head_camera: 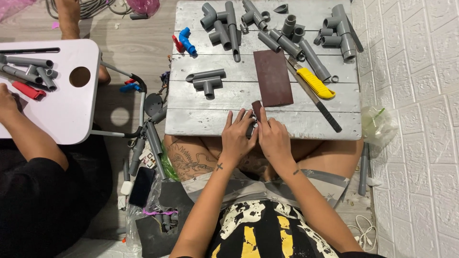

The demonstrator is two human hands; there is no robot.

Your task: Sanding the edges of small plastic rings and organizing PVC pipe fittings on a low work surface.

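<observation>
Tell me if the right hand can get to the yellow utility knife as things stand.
Probably yes. The right hand is busy holding a small piece with the left hand, but the yellow utility knife lies uncovered on the board, nothing between them.

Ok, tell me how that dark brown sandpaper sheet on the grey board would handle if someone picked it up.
The sandpaper sheet lies thin and flat on the grey board, so it probably weighs little and flexes when lifted. With its edge flush to the boards, it may be awkward to pinch; sliding it toward an edge likely helps. It should not roll.
</observation>
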